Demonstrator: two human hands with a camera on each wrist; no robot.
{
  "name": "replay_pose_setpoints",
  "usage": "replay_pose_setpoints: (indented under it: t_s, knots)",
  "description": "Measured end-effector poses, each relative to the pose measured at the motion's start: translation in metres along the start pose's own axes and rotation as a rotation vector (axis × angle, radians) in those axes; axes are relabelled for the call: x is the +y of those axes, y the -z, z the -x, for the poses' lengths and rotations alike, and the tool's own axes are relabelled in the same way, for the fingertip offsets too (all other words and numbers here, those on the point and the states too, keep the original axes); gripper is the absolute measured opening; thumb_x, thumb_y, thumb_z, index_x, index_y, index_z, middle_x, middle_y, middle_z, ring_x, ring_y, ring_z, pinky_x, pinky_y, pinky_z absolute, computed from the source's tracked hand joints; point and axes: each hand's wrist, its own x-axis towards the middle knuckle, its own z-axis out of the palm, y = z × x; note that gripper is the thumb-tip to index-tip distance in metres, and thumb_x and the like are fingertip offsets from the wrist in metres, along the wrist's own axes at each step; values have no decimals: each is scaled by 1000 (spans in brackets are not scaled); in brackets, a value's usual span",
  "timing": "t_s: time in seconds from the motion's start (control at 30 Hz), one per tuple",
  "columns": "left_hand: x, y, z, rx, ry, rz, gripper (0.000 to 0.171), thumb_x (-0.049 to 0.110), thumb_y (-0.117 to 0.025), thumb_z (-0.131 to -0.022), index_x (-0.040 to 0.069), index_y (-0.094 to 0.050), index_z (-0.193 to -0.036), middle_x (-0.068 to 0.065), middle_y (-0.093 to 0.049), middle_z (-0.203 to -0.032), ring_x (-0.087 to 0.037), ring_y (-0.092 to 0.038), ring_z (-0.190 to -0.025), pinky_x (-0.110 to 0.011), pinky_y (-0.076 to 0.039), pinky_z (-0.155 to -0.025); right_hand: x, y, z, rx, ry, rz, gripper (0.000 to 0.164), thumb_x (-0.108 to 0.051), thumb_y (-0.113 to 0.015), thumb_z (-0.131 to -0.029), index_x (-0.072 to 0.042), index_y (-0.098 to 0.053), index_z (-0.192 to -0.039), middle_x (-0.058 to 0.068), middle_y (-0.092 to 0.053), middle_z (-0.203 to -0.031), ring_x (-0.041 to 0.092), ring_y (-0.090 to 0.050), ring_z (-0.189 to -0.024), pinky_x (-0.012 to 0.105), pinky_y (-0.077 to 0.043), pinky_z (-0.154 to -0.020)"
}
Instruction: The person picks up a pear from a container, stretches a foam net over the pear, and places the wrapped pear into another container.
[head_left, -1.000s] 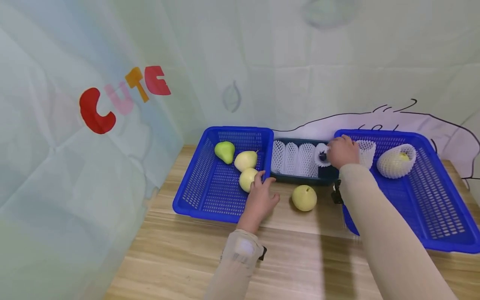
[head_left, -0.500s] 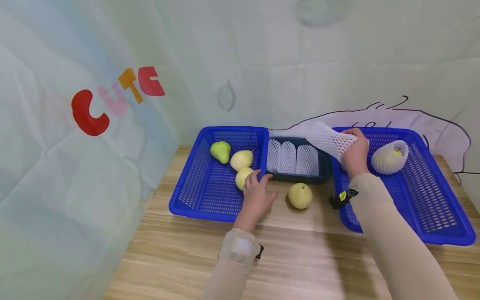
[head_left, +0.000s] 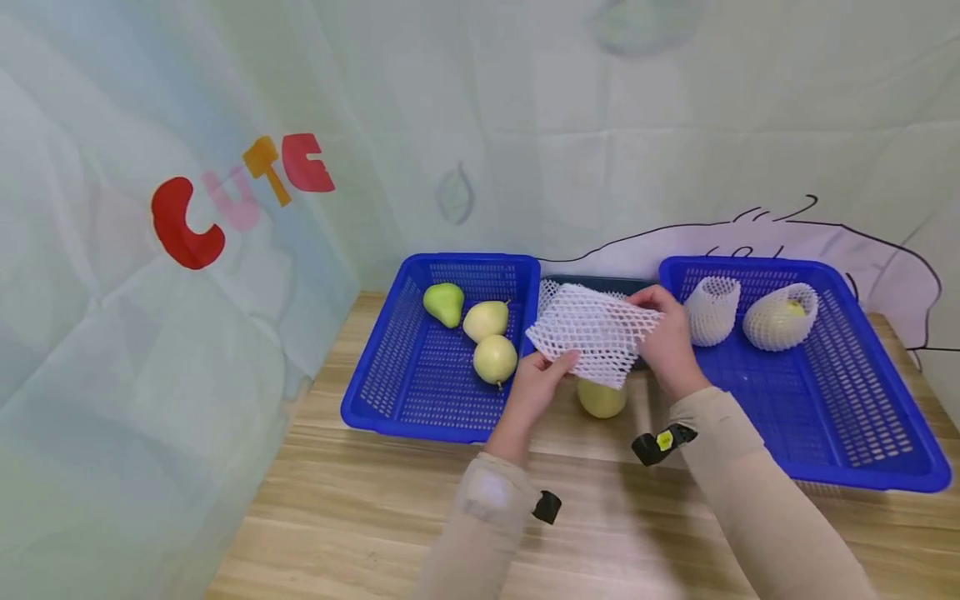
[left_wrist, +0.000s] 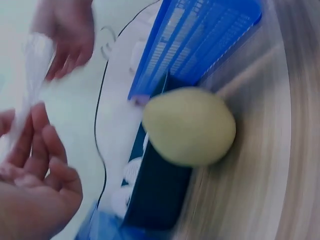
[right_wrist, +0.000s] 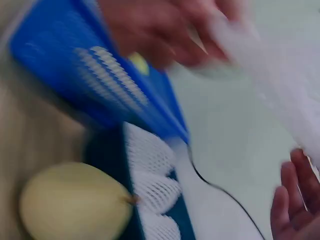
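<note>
A white foam net sleeve (head_left: 592, 329) is stretched flat between my two hands, over the dark green tray and a pale yellow pear. My left hand (head_left: 534, 385) pinches its lower left edge between thumb and fingers. At its right end, my right hand (head_left: 670, 346) grips the sleeve. Below the net the pear (head_left: 602, 400) sits on the wooden table, its top hidden in the head view; the left wrist view shows the whole pear (left_wrist: 190, 126). Several more foam sleeves (right_wrist: 155, 192) lie in the dark green tray (left_wrist: 157, 192).
The left blue basket (head_left: 442, 432) holds a green pear (head_left: 444, 304) and two yellow pears (head_left: 495, 360). In the right blue basket (head_left: 892, 479) are a net-wrapped pear (head_left: 780, 318) and an upright foam net (head_left: 712, 311). A cloth backdrop (head_left: 480, 125) rises behind.
My right hand has lifted a foam sleeve out of the tray and brought it left, over the pear. My left hand has left the left basket's edge and taken hold of the sleeve.
</note>
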Motion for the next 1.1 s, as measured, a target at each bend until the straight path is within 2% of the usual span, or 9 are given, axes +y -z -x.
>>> replay_pose_setpoints:
  t_s: [0.17, 0.33, 0.4, 0.5, 0.63, 0.73, 0.83, 0.97, 1.1]
  knots:
    - [8, 16, 8, -69, 87, -22, 27, 21, -64, -87, -5, -67, -91, -4, -68, -76, -8, -56, -70, -22, -38, -60, -7, 15, -10, 258, -72, 198, 19, 11, -54, -82, -8, -54, -84, -4, -51, -77, 7, -47, -71, 15, -41, -59]
    - [18, 19, 10, -58, 105, -87, 32, 17, -63, -88, -9, -59, -107, -16, -68, -89, -20, -59, -84, -24, -40, -67, -9, 12, -6, 159, -30, 126, 25, 14, -55, -80, -11, -56, -81, -8, -54, -73, 6, -50, -70, 15, -42, -60]
    - [21, 21, 10, -27, 33, -179, 50, 19, -69, -84, -3, -49, -123, -12, -62, -110, -20, -53, -101, -29, -43, -80, -12, 10, -3, 66, -16, 29, 29, 13, -50, -84, -14, -57, -78, -11, -56, -70, 4, -51, -67, 15, -42, -61]
    - [23, 23, 9, -2, -158, -497, 94, 30, -82, -69, 12, -25, -142, -6, -33, -143, -20, -30, -128, -41, -33, -101, -16, 7, 0, -92, -24, 87, 22, 7, -44, -89, -7, -59, -84, -12, -57, -72, 1, -52, -68, 14, -42, -63]
    - [22, 19, 3, -11, -405, -969, 123, 43, -88, -54, 16, -12, -146, -8, -5, -153, -30, -6, -138, -50, -17, -108, -22, 1, 4, -256, 5, 496, 22, 6, -49, -81, 2, -57, -101, 3, -60, -86, 14, -52, -75, 22, -41, -65]
    - [19, 15, -1, -46, -442, -1078, 114, 40, -85, -60, 14, -14, -145, -11, -18, -150, -31, -15, -136, -50, -23, -106, -25, -2, 6, -361, 10, 642, 34, 2, -53, -77, -3, -56, -110, 16, -59, -101, 25, -51, -81, 29, -41, -66]
    - [13, 12, -5, -23, -336, -936, 101, 27, -83, -66, 13, -21, -144, -12, -39, -140, -29, -32, -129, -46, -31, -103, -27, 0, 6, -437, -15, 478, 35, -10, -57, -86, -4, -52, -120, 15, -57, -109, 23, -54, -88, 29, -48, -67]
    - [0, 16, -9, 81, -215, -467, 92, 7, -81, -65, 9, -29, -140, -12, -46, -132, -25, -42, -121, -38, -33, -102, -28, 8, 4, -415, -53, 158, 37, -26, -57, -93, -8, -50, -124, 4, -59, -109, 14, -56, -96, 27, -52, -73]
    - [0, 21, -3, 128, -198, -233, 85, -1, -80, -65, 3, -31, -135, -15, -44, -131, -27, -43, -120, -36, -32, -103, -12, 9, 11, -305, -124, 169, 41, -22, -54, -93, -4, -46, -129, 10, -53, -124, 13, -50, -109, 31, -43, -90]
